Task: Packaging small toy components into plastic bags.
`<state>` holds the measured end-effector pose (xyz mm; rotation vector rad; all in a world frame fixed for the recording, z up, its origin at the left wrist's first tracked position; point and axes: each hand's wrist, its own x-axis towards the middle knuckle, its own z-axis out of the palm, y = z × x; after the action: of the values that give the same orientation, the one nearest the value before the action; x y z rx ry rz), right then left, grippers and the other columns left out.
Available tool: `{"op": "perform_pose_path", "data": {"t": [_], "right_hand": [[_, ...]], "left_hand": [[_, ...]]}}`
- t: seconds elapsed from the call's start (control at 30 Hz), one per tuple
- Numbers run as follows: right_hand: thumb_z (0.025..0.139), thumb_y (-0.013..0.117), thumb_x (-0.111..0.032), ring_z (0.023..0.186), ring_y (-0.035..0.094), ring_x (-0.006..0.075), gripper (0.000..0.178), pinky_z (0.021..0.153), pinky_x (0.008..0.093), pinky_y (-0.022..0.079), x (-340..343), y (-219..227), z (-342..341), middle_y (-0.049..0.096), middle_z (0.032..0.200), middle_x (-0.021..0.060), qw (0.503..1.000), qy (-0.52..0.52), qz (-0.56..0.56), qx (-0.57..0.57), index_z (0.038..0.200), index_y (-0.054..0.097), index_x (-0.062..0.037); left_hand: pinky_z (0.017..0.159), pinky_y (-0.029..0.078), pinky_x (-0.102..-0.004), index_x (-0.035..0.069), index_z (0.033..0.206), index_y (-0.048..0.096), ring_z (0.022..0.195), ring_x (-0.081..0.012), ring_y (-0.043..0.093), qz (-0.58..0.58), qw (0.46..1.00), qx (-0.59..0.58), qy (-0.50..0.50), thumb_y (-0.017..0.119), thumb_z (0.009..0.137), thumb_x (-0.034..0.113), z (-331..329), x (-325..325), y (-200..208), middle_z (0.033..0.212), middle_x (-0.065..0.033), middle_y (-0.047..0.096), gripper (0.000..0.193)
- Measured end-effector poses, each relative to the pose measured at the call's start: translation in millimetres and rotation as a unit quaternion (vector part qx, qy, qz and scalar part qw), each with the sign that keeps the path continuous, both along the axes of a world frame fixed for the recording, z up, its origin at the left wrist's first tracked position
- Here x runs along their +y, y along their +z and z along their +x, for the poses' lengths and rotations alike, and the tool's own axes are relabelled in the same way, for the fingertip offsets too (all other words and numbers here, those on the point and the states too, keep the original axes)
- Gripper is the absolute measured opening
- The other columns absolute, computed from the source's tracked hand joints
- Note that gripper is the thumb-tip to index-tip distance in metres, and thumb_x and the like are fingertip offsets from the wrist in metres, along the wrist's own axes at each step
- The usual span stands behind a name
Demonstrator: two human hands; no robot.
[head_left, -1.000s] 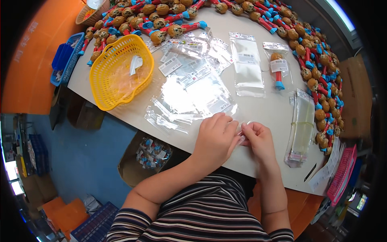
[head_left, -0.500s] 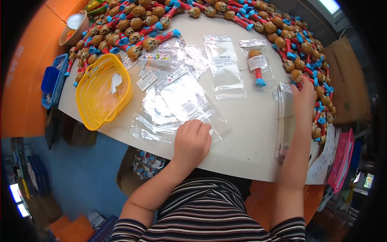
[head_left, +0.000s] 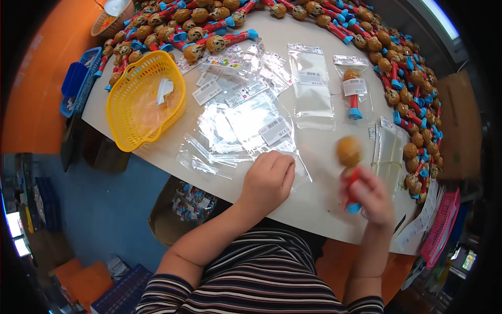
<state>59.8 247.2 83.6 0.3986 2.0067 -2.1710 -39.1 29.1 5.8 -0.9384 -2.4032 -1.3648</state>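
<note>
My right hand (head_left: 375,203), a little blurred, grips the red body of a toy figure (head_left: 349,152) with a round brown head and blue base, held above the table's right part. My left hand (head_left: 267,182) is closed at the near edge of a pile of clear plastic bags (head_left: 225,128). Its fingers seem to pinch a clear plastic bag with a white label (head_left: 275,131); the pinch itself is partly hidden. Beyond lie a flat clear bag (head_left: 312,102) and a bagged toy figure (head_left: 354,97). A banded stack of clear bags (head_left: 388,152) lies right of my right hand.
Many loose toy figures (head_left: 384,65) form a curved heap along the table's far and right edges. A yellow basket (head_left: 117,112) stands at the left, near a blue basket (head_left: 93,73). A pink basket (head_left: 442,225) is at the right. Below the table, a box (head_left: 163,214) holds bagged toys.
My right hand has come back from the heap at the right with a toy figure in it. The labelled bag by my left hand has shifted. The whole view has turned slightly.
</note>
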Motion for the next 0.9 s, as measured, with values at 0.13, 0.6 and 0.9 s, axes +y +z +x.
{"op": "perform_pose_path", "data": {"t": [0.13, 0.6, 0.9], "right_hand": [[0.098, 0.055, -0.019, 0.064, 0.056, 0.0097, 0.025, 0.055, 0.0233, 0.046, -29, -16, 12, 0.062, 0.082, 0.0048, 0.985, 0.109, -0.05, -0.122, 0.113, 0.058, 0.0014], [0.102, 0.052, -0.028, 0.048, 0.046, 0.0053, 0.035, 0.045, 0.0205, 0.035, -75, -48, 18, 0.056, 0.058, -0.0006, 0.989, 0.021, -0.002, -0.143, 0.085, 0.068, -0.0014], [0.1, 0.051, -0.021, 0.055, 0.05, 0.0076, 0.024, 0.05, 0.0211, 0.038, -39, -35, 47, 0.055, 0.067, 0.0017, 0.98, 0.011, -0.135, -0.149, 0.098, 0.06, 0.0015]], "left_hand": [[0.064, 0.048, -0.0364, 0.002, 0.087, 0.061, 0.071, -0.0277, 0.06, 0.021, 0.999, -0.015, -0.024, 0.068, 0.077, -0.003, 3, 5, 3, 0.076, -0.0106, 0.06, 0.013], [0.069, 0.046, -0.0396, 0.003, 0.089, 0.061, 0.077, -0.0318, 0.057, 0.037, 0.988, -0.033, -0.146, 0.066, 0.078, 0.001, 1, 5, 15, 0.083, -0.0116, 0.059, 0.012], [0.07, 0.049, -0.0371, 0.003, 0.089, 0.063, 0.078, -0.0309, 0.06, 0.036, 0.994, -0.096, -0.047, 0.068, 0.079, 0.002, -3, -8, 17, 0.085, -0.0121, 0.059, 0.01]]}}
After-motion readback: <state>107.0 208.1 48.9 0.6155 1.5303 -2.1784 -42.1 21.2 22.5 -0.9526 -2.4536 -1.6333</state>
